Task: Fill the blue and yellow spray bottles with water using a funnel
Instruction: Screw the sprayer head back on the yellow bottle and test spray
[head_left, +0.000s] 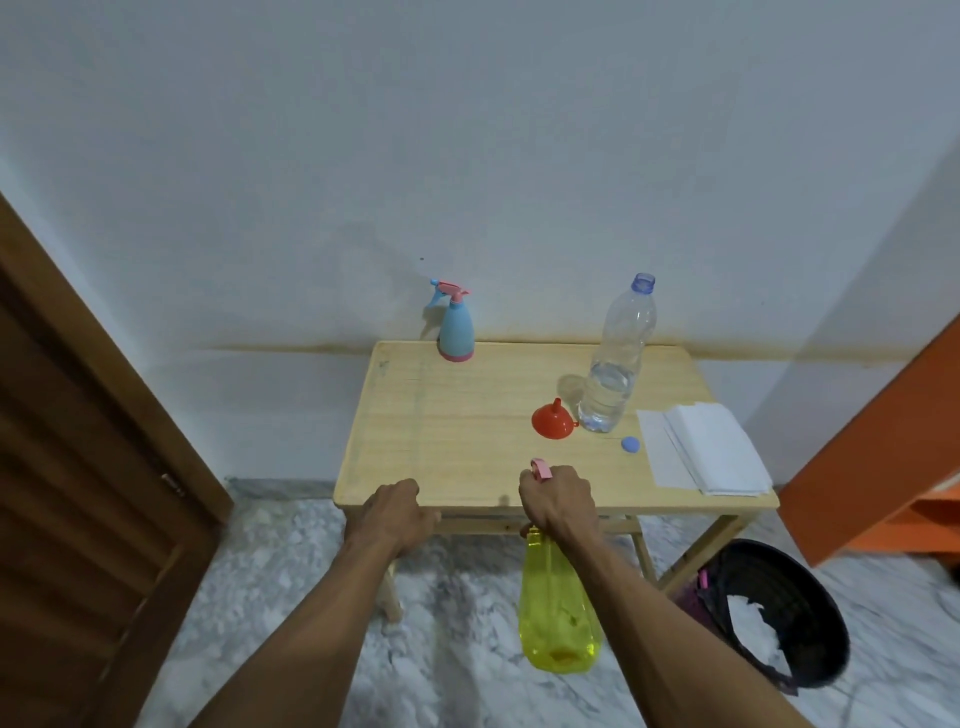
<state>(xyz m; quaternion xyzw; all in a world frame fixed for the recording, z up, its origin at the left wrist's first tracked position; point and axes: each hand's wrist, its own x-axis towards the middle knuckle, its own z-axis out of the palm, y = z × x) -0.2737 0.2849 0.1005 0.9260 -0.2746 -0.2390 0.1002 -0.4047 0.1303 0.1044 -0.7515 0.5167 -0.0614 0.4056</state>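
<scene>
1. The right hand is clamped round the pink spray head of the yellow spray bottle; the bottle hangs below the counter's near edge, its base toward the camera; the arm reaches forward from the lower right.
2. The left hand is curled into a loose fist holding nothing, at the near edge of the counter.
3. On the wooden counter: the blue spray bottle upright at the far edge; the red funnel mouth-down just beside the uncapped water bottle, partly full; a blue cap near it; white paper napkins on the right.
4. The counter stands against a pale wall; a wooden door on the left; a black bin on the marble floor.
</scene>
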